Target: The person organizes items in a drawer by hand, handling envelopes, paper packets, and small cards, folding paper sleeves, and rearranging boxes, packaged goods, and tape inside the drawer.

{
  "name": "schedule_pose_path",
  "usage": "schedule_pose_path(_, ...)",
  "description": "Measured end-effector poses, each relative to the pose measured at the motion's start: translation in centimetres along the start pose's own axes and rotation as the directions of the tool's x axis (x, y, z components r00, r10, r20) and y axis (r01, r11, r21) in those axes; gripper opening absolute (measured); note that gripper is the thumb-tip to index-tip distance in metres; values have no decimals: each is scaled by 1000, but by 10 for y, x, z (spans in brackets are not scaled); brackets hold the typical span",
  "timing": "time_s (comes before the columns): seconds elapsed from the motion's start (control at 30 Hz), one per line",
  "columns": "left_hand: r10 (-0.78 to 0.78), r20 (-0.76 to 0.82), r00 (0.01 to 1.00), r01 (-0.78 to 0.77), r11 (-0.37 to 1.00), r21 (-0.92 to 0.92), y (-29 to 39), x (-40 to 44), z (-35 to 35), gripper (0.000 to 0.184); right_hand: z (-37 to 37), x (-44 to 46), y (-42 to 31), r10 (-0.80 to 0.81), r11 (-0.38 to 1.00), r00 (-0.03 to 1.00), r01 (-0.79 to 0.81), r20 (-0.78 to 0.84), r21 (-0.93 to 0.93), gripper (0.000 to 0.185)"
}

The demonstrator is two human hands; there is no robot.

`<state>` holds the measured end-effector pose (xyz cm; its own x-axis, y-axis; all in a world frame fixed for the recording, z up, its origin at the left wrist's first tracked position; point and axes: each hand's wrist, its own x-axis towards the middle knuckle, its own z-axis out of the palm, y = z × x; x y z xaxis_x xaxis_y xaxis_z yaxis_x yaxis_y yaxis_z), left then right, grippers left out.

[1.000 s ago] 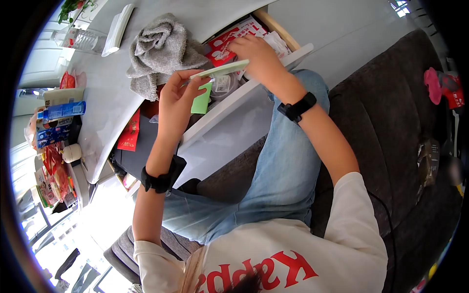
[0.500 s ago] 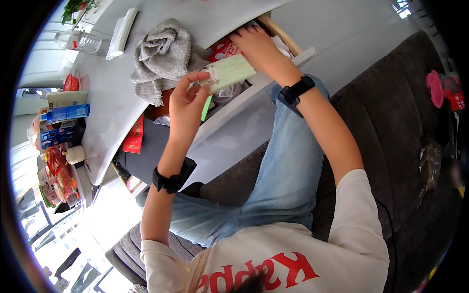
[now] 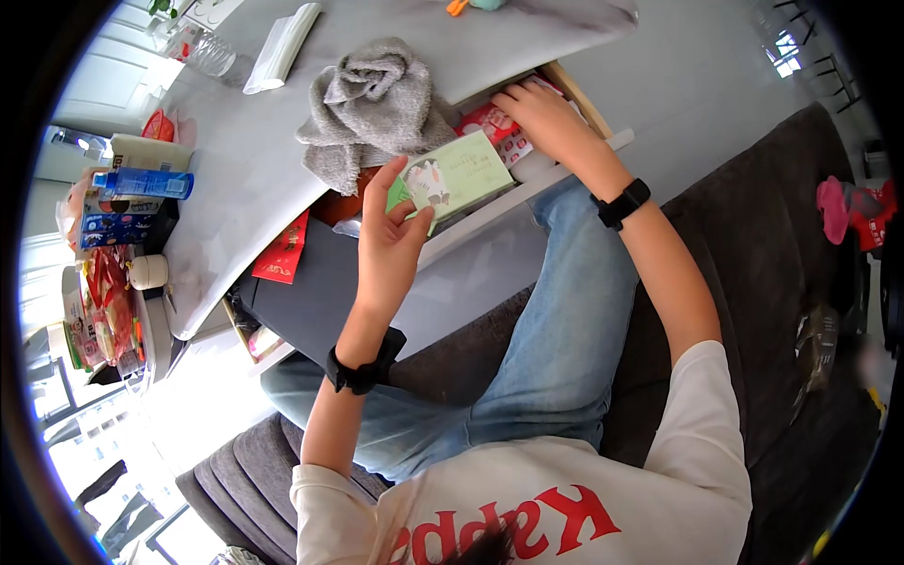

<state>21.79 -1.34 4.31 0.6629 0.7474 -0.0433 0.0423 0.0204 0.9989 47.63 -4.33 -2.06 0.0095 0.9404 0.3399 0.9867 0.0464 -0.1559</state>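
Observation:
A flat light green booklet with a pale drawing lies tilted above the open drawer. My left hand grips its left edge between thumb and fingers. My right hand reaches into the back of the drawer, fingers bent over a red printed packet; whether it grips anything is hidden. Right beside the drawer, a crumpled grey towel rests on the table.
The grey table carries a white folded item, a plastic bottle and a blue bottle. A red envelope sticks out below the table edge. A dark sofa is at the right.
The booklet has turned so its printed face shows more fully. The view has shifted, so table, drawer and both hands appear farther right and lower.

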Motion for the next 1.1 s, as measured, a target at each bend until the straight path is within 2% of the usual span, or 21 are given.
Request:
schedule_pose_path(0.07,30,-13,999,-29,999,41,-1,-3,-6,57,1,-2,2,-52,999,997,52,-49,-10,23)
schedule_pose_path(0.17,44,-33,998,-42,997,59,-5,-7,-15,57,-6,-3,-2,-56,998,998,55,-10,-43,22)
schedule_pose_path(0.27,32,-69,997,-30,999,31,-9,-11,-22,56,-18,-3,-8,62,998,980,-57,189,-33,39)
schedule_pose_path(0.37,33,-99,994,-30,999,30,-14,-13,-28,56,-17,-1,3,-56,997,981,45,186,65,41)
schedule_pose_path(0.43,31,-100,995,-31,1000,2,-16,-15,-31,55,-28,11,-6,109,982,964,-142,242,124,45)
schedule_pose_path(0.47,-18,-90,996,17,1000,-20,-15,-16,-31,55,-31,18,-12,187,961,944,-233,273,148,47)
schedule_pose_path(0.57,-128,-50,991,125,991,-55,-10,-17,-29,53,-5,37,-20,478,855,817,-516,323,41,48)
schedule_pose_path(0.6,-141,-32,990,139,989,-42,-9,-16,-27,52,7,38,-23,524,845,808,-532,268,-49,54)
schedule_pose_path(0.63,-154,-14,988,153,988,-30,-8,-14,-25,51,20,38,-27,523,852,841,-521,139,-49,61)
schedule_pose_path(0.7,-127,25,992,129,987,-91,-9,-9,-24,50,40,43,-37,594,797,804,-589,-4,-130,70)
schedule_pose_path(0.8,-108,42,993,112,988,-103,-6,-5,-23,50,51,40,-44,598,773,784,-619,-167,-138,67)
schedule_pose_path(0.9,-125,48,991,129,989,-75,-5,-6,-24,50,35,37,-45,603,774,797,-595,-38,-216,61)
schedule_pose_path(1.0,-149,26,989,150,988,-31,-7,-9,-27,49,29,35,-51,588,767,809,-560,-7,-313,53)
schedule_pose_path(1.1,-152,-9,988,152,988,3,-12,-13,-33,49,41,43,-50,538,794,842,-524,-43,-308,61)
